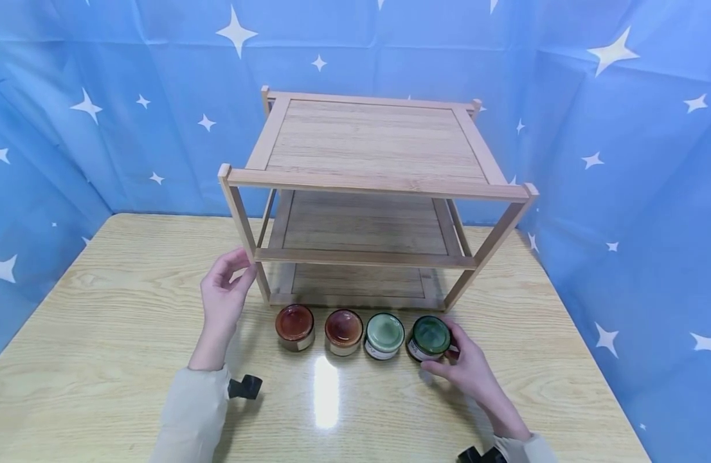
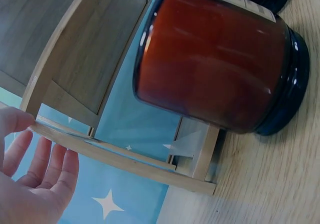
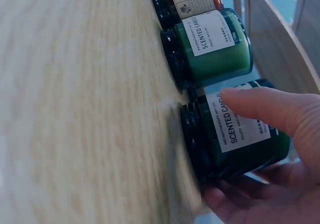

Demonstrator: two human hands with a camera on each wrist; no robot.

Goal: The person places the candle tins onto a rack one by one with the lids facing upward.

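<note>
Four-legged and wooden, a shelf rack (image 1: 364,183) stands on the table. My left hand (image 1: 227,283) pinches its front left post between thumb and fingers, as the left wrist view (image 2: 40,169) also has it. My right hand (image 1: 462,363) holds a dark green scented candle (image 1: 431,335) in a glass jar. Its thumb lies across the label in the right wrist view, with the fingers round the other side. Left of that jar stand a light green candle (image 1: 385,333), an orange-brown candle (image 1: 343,329) and a red-brown candle (image 1: 294,325), in a row before the rack.
The rack has a top board, a middle shelf (image 1: 364,222) and a low shelf (image 1: 358,281). Behind the wood-grain table (image 1: 112,321) hangs a blue curtain (image 1: 159,96) with white stars. Black straps (image 1: 245,387) sit at both wrists.
</note>
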